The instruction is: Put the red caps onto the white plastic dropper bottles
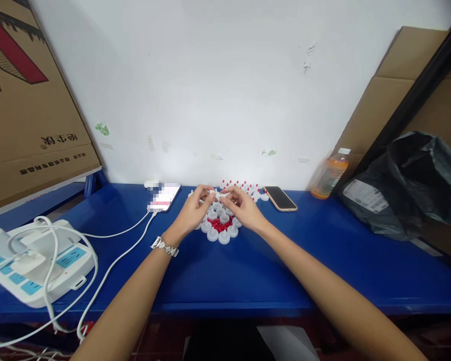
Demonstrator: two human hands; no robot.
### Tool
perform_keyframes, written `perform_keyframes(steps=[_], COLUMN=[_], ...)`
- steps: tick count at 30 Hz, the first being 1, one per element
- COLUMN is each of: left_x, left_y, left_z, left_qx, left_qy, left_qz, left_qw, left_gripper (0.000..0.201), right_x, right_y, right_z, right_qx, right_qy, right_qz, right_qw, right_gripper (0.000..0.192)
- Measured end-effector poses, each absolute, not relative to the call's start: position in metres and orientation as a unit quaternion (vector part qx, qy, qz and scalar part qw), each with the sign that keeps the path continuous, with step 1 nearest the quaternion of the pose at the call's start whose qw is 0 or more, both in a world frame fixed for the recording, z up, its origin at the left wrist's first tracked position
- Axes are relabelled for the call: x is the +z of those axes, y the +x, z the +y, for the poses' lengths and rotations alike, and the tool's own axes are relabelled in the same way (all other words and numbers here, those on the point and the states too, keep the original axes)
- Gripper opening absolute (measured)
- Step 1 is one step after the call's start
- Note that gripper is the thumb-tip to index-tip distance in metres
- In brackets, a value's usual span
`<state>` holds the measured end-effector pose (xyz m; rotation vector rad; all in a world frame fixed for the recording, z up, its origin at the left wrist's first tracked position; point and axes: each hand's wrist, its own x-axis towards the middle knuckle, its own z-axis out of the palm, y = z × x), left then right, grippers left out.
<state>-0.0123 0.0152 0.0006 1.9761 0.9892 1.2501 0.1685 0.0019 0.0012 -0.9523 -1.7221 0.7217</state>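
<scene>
We have both hands meeting over the middle of the blue table (225, 281), where the left hand (195, 210) and the right hand (244, 208) pinch a small white piece (217, 192) between their fingertips, right above the cluster of white caps (220, 220) and the red pieces (220, 225) lying among them. That cluster sits directly under and just in front of our fingers, with more red-tipped caps (240, 186) standing behind it by the wall. A charging phone (164, 196) lies to the left of our hands, a dark phone (280, 198) to the right, and an orange bottle (328, 178) farther right.
</scene>
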Motion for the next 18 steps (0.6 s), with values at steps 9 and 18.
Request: perform_keyframes(steps=[9, 18], left_x=[-0.001, -0.014], left_y=[-0.011, -0.018], left_z=[0.018, 0.028], left_qx=[0.471, 0.417], left_qy=[0.723, 0.767], left_qz=[0.476, 0.471], left_qw=[0.172, 0.127], left_gripper=[0.032, 0.024], right_x=[0.025, 0.009], right_y=[0.169, 0.155], right_z=[0.085, 0.158], right_qx=[0.227, 0.055], right_qy=[-0.439, -0.553], right_qz=[-0.700, -0.800], right_qw=[0.515, 0.225], right_gripper=[0.013, 0.009])
